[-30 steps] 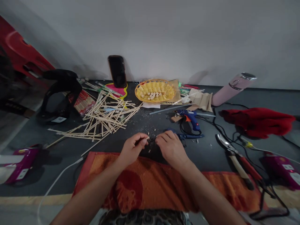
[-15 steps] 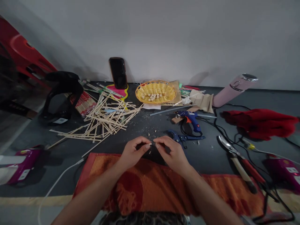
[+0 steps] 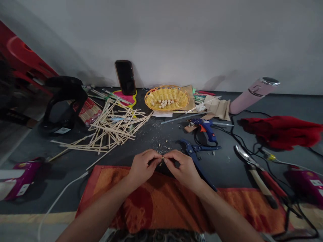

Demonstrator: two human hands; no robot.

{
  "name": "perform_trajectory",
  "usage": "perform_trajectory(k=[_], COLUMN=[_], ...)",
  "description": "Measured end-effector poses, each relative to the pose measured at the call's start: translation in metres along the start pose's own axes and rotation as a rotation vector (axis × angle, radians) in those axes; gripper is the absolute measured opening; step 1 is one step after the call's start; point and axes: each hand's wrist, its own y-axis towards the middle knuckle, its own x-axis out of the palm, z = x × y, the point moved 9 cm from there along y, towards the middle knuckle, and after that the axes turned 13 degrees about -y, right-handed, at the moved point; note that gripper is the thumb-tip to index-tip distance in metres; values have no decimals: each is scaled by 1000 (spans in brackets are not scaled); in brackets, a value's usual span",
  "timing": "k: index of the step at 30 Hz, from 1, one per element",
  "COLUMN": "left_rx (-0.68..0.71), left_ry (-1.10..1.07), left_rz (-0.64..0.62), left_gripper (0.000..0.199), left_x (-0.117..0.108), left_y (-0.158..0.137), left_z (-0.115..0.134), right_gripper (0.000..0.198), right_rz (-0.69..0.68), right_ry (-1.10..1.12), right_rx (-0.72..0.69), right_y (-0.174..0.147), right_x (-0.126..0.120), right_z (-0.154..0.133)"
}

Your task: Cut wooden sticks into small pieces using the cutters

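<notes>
- Lower centre of the frame: a tiny pale stick piece (image 3: 163, 157) sits between the meeting fingertips, mostly covered by them.
- Left hand (image 3: 144, 166): thumb and forefinger narrowed in a pinch at the piece's left side.
- Right hand (image 3: 183, 167): thumb and forefinger likewise pinched at its right side.
- Just above the fingertips: loose stick bits (image 3: 159, 145).
- Right of centre: a blue pipe cutter (image 3: 191, 150), beside the right hand.
</notes>
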Motion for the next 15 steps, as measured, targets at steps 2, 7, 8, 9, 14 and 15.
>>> perform_trajectory(k=[2, 7, 8, 9, 14, 15], left_rx=[6, -52, -73, -93, -118, -121], left_ry=[-2, -94, -118, -139, -140, -139], left_rz=[-5, -2, -2, 5, 25, 27], left_gripper=[13, 8, 8, 8, 9, 10], left_x=[1, 1, 1, 0, -1, -1], left_y=[-1, -1, -1, 0, -1, -1], left_z=[-1, -2, -3, -3, -4, -5], right_gripper=[13, 12, 11, 11, 9, 9], right_rz=[3, -24, -42, -59, -42, -29], right_ry=[18, 89, 113, 138, 141, 124], right_rx=[8, 45, 51, 56, 70, 68], right_y=[0, 1, 1, 1, 0, 0], right_x=[0, 0, 0, 1, 2, 2], right_z=[1, 2, 3, 3, 4, 4])
